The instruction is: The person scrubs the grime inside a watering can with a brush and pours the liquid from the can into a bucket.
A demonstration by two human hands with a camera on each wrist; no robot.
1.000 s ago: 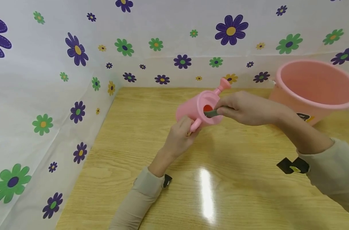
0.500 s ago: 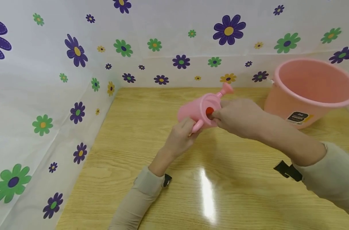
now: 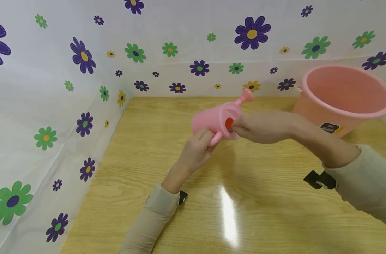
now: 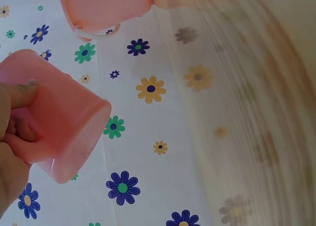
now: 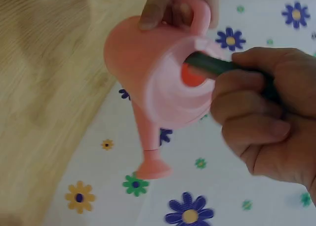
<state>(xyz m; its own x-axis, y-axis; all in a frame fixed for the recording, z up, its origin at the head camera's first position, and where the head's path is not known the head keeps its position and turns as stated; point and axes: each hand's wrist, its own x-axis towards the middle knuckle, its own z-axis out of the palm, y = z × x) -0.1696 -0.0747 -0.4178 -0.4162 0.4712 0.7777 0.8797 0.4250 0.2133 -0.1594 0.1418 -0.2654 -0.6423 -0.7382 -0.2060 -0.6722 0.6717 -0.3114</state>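
Observation:
A pink watering can lies tilted in the air, its round opening turned to the right and its spout pointing up and away in the head view. My left hand grips the can by its handle. My right hand is at the opening, fingers curled round a dark green, stick-like thing. Its front end reaches into the can's mouth in the right wrist view; its kind does not show. Red-orange shows inside the opening. The left wrist view has the can's base facing the camera.
A large pink bucket with a dark label stands at the right rear of the wooden table. Behind and to the left hangs a white sheet printed with purple, green and yellow flowers.
My right hand has moved in closer to the can's mouth, with less of the green thing showing in the head view. The can has shifted slightly left.

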